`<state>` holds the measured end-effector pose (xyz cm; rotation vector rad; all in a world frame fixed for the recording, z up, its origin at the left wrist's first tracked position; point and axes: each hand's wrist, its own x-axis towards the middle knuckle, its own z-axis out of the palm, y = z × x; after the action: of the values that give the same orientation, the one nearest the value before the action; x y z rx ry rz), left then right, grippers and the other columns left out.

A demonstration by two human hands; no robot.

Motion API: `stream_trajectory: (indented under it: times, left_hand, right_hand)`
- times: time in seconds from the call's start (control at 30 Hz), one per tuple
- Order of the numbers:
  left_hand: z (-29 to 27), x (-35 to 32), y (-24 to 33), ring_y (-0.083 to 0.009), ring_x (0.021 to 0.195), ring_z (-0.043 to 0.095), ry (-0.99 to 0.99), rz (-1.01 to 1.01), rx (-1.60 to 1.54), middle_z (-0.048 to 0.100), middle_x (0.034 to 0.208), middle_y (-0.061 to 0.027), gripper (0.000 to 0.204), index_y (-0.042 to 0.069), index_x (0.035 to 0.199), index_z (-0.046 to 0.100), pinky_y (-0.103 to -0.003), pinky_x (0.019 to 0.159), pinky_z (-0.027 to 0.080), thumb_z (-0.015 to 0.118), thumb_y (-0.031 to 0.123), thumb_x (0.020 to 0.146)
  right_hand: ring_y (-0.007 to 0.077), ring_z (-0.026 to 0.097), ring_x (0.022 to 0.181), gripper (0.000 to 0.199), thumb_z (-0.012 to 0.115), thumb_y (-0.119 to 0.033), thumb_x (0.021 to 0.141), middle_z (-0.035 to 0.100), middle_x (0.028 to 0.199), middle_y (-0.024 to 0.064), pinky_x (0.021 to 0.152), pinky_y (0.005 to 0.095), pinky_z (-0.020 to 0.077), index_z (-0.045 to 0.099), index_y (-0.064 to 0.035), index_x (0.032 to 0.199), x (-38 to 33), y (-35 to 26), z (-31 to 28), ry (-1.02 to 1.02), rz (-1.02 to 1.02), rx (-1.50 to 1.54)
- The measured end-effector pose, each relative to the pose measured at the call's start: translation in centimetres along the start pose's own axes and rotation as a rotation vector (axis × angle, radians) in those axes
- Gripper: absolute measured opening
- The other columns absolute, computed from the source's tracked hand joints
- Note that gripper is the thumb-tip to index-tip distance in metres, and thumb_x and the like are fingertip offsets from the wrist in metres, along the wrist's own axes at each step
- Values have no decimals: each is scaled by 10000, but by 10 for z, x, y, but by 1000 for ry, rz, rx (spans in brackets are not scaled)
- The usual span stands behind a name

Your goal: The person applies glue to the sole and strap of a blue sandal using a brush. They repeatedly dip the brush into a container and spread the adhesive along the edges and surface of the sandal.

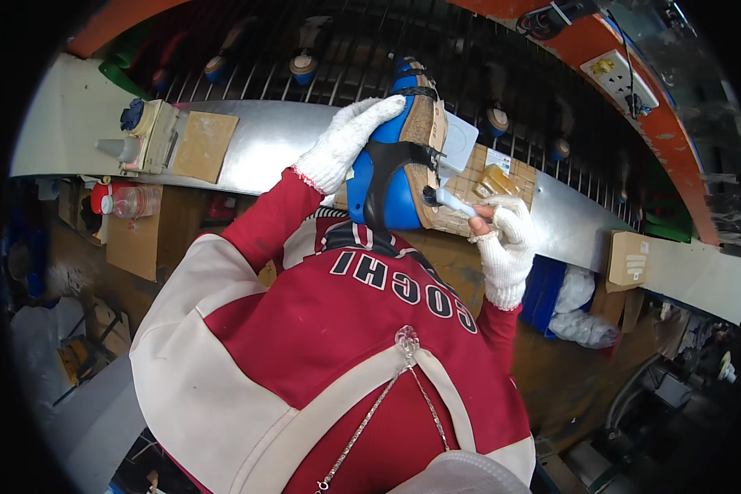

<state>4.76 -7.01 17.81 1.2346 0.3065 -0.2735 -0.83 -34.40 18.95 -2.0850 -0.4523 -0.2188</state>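
My left hand (346, 142), in a white knit glove, grips a blue shoe last (387, 177) wrapped with black straps, its tan insole side (426, 132) turned to the right. My right hand (502, 239), in a fingerless white glove, holds a small white-handled brush (451, 200) whose dark bristles touch the tan sole edge near the heel. Both hands are raised in front of my chest, above my red and cream jacket.
A metal workbench (280, 140) runs across behind the hands. On it lie a cardboard pad (204, 144), a glue bottle (123, 148) and a tan board with a yellow block (496, 181). Behind stands a rack of lasts (305, 62). Blue bins (543, 288) sit below right.
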Motion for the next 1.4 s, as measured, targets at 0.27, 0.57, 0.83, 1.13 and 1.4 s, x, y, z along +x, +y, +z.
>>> stream_trajectory:
  times: [0.27,0.57,0.83,1.13,1.4]
  left_hand:
    - [-2,10,-19,-199,971,698,-245,-312,-369,677,1188,-144,600,59,1360,554,-367,878,592,602,508,965]
    - [18,-7,-28,-160,819,688,-441,536,408,714,973,-97,344,50,1175,652,-274,708,568,703,268,914]
    - [16,-39,-27,-168,782,693,-482,312,64,721,927,-115,372,33,1177,667,-316,640,586,745,261,893]
    - [2,-41,-42,-184,962,681,-481,232,138,643,1178,-150,481,12,1332,534,-310,833,574,630,314,971]
    - [-13,0,-6,-201,1016,693,-226,-180,-411,682,1199,-138,526,33,1316,584,-354,907,579,604,435,976]
  right_hand:
    - [234,610,979,218,829,-45,727,675,966,87,822,335,489,765,-46,936,20,4,6,70,-103,104]
    - [214,615,949,204,825,-28,726,682,982,87,809,329,496,758,-41,918,46,-2,21,25,-216,149]
    - [208,604,916,215,819,-15,709,695,915,73,754,328,491,758,-48,912,43,-4,29,10,-272,160]
    - [219,602,892,198,832,-92,717,685,924,63,782,342,464,761,-82,902,33,-6,9,83,-291,-158]
    - [219,603,884,154,817,-115,754,666,897,57,773,339,451,761,-71,890,-11,-24,27,153,-76,-266]
